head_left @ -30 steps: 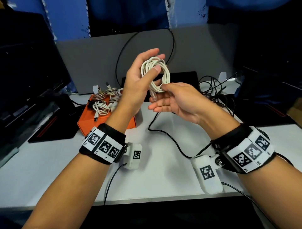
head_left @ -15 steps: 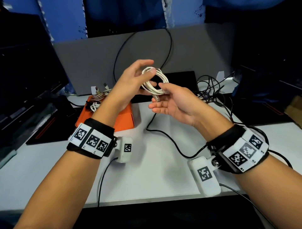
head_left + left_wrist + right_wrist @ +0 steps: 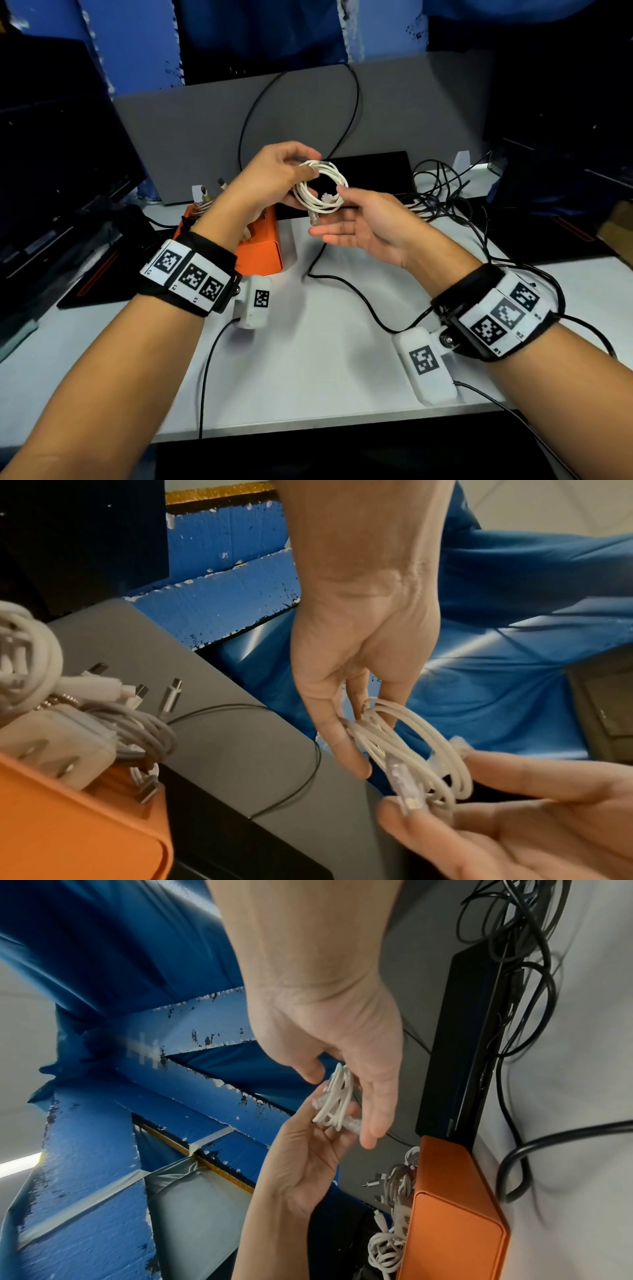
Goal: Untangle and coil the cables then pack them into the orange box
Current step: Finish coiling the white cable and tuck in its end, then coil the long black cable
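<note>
A small coil of white cable with clear plugs hangs in the air above the table, behind the orange box. My left hand pinches the coil's left side from above. My right hand lies palm up beneath it, fingers straight, thumb touching the coil's right side. One plug dangles over the right fingers. In the left wrist view the coil sits between the left hand and the right hand. The orange box holds several coiled cables and a white charger.
A tangle of black cables lies at the back right, and one black cable snakes across the white table. A flat black device and a grey panel stand behind the hands. Dark screens flank both sides.
Both hands have come down with the coil toward the table. The left hand has turned over and now pinches the coil from above; the coil has tipped from upright toward flat.
</note>
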### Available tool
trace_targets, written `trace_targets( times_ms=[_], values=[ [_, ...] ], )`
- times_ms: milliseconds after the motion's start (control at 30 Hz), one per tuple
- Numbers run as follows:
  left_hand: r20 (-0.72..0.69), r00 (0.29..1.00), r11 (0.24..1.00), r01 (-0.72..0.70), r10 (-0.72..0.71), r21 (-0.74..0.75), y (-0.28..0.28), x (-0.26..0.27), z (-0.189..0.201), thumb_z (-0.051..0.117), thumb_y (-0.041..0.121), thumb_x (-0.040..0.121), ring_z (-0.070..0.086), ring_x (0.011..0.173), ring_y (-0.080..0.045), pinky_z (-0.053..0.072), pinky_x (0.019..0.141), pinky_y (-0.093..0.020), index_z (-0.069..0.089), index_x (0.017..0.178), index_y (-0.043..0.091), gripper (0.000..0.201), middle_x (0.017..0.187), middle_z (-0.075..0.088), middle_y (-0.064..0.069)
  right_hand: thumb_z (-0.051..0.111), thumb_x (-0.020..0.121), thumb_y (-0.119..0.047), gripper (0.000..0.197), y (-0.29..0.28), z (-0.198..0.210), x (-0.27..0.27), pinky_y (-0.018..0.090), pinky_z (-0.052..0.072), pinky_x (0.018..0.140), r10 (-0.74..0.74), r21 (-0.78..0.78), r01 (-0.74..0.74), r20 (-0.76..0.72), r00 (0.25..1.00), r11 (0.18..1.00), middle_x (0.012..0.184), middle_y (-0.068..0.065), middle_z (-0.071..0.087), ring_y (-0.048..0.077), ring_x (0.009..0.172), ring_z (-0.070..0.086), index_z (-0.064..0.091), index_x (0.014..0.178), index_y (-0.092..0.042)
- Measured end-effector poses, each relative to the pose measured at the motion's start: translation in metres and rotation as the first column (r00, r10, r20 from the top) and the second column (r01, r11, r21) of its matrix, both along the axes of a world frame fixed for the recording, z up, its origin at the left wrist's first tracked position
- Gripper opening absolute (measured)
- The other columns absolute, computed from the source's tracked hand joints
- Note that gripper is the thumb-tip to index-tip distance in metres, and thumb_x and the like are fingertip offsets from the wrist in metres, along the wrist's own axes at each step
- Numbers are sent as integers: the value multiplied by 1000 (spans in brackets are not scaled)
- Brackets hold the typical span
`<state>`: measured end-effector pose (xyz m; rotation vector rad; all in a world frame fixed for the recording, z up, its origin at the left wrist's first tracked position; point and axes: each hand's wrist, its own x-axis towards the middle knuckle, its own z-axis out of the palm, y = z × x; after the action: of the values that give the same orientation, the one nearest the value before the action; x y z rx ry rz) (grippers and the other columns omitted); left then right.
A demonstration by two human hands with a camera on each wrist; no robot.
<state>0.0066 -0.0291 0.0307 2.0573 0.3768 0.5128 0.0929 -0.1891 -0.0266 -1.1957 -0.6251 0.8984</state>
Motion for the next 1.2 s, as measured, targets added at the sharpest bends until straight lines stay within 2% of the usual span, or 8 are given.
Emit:
trace_targets(
  times_ms=[233,333,467,600,700,833,1000,1200],
  values=[
    [-150,988,996,-13,25,83,18,18,12,66,8,97,66,73,-17,65,66,-35,70,118,11,22,100,69,-12,50,109,-29,35,2,-5,9,36,61,83,-46,-36,47,29,999,998,113,22,73,33,99,77,61,128,-2],
    [-206,972,987,-92,117,128,32,44,8,63,4,96,65,69,-18,65,64,-36,69,117,7,21,94,66,-13,52,107,-42,36,-1,-9,11,41,58,87,-4,-236,79,303,953,969,120,18,72,34,102,75,59,125,-11],
    [-365,913,969,-103,182,226,51,81,-8,61,2,98,65,67,-22,63,55,-36,66,115,10,19,91,62,-12,54,103,-50,31,-8,-16,2,45,57,92,330,-496,74,674,661,865,111,1,69,24,95,72,66,115,-24],
    [-544,815,952,-29,199,305,62,107,-29,56,-4,99,64,74,-30,63,67,-48,61,125,1,27,99,61,-19,54,102,-55,32,-12,-16,-10,30,51,86,673,-710,-25,655,345,704,91,-20,56,11,88,59,65,124,-35],
    [-633,740,942,0,225,335,77,121,-45,58,-6,96,69,93,-41,59,88,-57,61,128,-3,33,111,65,-25,50,104,-55,39,-14,-14,-15,18,37,66,721,-746,32,652,236,665,86,-26,46,-2,79,48,62,134,-34],
    [-672,652,850,79,350,520,84,125,-55,64,2,93,70,98,-34,57,96,-46,67,122,-6,29,115,71,-24,47,106,-51,33,-17,-12,-16,17,30,59,735,-755,35,646,204,654,78,-21,48,2,74,48,67,123,-32],
    [-690,579,761,174,435,625,74,122,-55,63,4,95,62,93,-30,52,86,-39,67,119,-10,28,116,70,-20,46,106,-54,43,-17,-15,-14,21,38,77,736,-755,26,646,202,655,98,-24,56,11,102,52,65,133,-27],
    [-632,680,793,121,372,597,75,131,-42,68,18,94,68,108,-30,58,94,-42,70,122,6,30,118,71,-12,47,104,-57,44,-15,-15,-15,42,49,107,757,-775,50,627,186,630,136,-6,64,24,124,60,65,135,-31]
  ],
)
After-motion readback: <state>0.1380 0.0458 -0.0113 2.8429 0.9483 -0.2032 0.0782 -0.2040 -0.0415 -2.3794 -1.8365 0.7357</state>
